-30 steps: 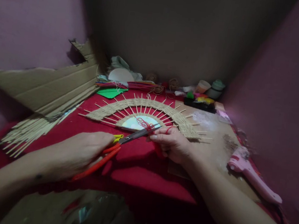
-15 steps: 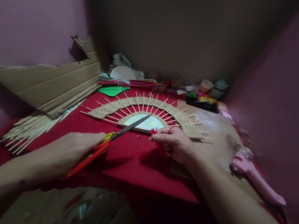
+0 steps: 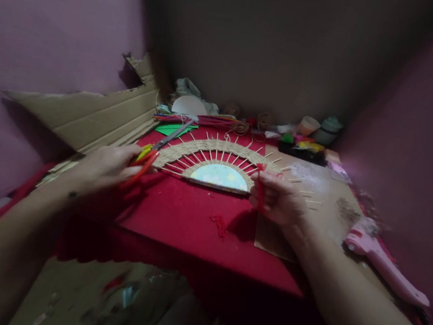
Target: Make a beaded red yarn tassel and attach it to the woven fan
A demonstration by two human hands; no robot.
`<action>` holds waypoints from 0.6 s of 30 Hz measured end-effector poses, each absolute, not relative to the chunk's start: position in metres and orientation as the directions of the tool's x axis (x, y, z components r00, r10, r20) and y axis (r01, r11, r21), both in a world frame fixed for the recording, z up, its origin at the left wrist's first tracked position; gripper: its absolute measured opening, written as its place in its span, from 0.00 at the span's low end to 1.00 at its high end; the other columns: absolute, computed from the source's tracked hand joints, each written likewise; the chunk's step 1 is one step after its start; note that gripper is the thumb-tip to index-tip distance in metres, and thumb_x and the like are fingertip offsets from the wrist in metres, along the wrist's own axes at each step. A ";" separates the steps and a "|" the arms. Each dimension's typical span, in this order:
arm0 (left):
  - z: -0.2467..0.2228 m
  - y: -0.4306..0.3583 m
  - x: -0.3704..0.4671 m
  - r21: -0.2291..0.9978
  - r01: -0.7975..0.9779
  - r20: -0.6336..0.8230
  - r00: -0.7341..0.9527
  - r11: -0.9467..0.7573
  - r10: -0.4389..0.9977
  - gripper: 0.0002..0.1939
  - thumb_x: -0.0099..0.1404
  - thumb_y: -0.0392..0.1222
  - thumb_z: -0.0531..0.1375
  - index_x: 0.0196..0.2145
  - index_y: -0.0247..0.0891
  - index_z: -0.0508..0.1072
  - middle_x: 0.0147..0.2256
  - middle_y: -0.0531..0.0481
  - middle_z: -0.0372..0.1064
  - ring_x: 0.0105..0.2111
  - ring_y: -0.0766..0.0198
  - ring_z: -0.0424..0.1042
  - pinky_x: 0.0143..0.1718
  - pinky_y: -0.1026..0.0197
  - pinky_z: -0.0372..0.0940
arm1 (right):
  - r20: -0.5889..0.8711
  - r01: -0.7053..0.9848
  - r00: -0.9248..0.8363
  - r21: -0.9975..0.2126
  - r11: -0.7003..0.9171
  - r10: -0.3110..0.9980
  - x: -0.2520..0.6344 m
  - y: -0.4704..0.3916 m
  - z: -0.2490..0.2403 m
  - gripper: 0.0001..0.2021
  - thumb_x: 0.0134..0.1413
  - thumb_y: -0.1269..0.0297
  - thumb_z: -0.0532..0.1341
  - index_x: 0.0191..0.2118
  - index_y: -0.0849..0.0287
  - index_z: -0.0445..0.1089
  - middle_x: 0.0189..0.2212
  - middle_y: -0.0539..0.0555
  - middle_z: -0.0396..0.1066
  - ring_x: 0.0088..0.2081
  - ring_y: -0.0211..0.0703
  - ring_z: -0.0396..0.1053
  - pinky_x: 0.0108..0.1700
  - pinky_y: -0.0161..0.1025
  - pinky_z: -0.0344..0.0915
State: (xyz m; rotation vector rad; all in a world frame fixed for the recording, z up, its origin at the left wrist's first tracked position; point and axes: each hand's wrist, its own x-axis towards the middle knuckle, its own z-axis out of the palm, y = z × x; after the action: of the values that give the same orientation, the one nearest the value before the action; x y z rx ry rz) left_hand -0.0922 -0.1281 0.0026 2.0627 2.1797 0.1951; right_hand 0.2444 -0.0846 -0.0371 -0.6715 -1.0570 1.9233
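Note:
My left hand [image 3: 112,166] is closed round the handles of a pair of scissors [image 3: 170,137] with orange and yellow grips; the blades point up and away. Between the fingers of my right hand [image 3: 281,196] is a bundle of red yarn [image 3: 261,188], its cut ends sticking up. On the red cloth [image 3: 179,215] below lies a small heap of red yarn scraps [image 3: 219,225]. Behind both hands rests a half-round woven piece [image 3: 218,146] with thin sticks radiating from a pale blue half-circle [image 3: 220,176]. My right hand partly covers its right side.
A pink glue gun [image 3: 381,262] lies at the right on a brown board [image 3: 276,237]. Torn cardboard [image 3: 89,116] leans at the left. Along the back are green paper [image 3: 173,128], a cup [image 3: 309,125] and a lidded jar [image 3: 328,131].
My left hand has drawn the scissors left and up, away from the yarn. My right hand has shifted right with the red bundle, uncovering the scraps on the cloth.

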 end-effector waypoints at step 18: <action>0.008 -0.037 -0.084 0.370 0.925 0.232 -0.002 -0.087 0.973 0.18 0.59 0.46 0.60 0.18 0.34 0.63 0.17 0.60 0.49 0.21 0.74 0.50 0.25 0.67 0.45 | -0.030 -0.407 -0.552 -0.863 -0.300 0.833 0.242 -0.080 -0.048 0.07 0.45 0.62 0.69 0.28 0.60 0.77 0.12 0.38 0.37 0.16 0.28 0.33 0.16 0.32 0.37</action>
State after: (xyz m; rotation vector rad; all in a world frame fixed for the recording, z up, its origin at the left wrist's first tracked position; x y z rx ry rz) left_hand -0.0841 -0.0374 0.0084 2.1382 2.0450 0.6602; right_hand 0.2423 -0.0804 -0.0484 -0.6233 -1.0909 1.9383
